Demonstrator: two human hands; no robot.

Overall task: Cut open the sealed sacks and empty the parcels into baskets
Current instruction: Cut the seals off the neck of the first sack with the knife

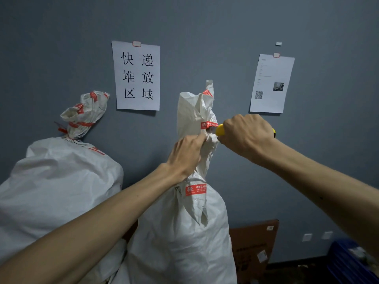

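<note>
A tall white woven sack (184,232) stands in front of me, its gathered neck bound with red tape (208,125). My left hand (184,156) grips the neck just below that tape. My right hand (248,136) is closed around a yellow utility knife (220,130), whose blade touches the red tape from the right. A second sealed white sack (61,181), also tied with red tape at its neck, leans against the wall on the left.
A grey wall carries a paper sign (136,75) and a printed sheet (271,84). A brown cardboard box (254,247) stands on the floor behind the sack. A blue basket (348,261) sits at the lower right.
</note>
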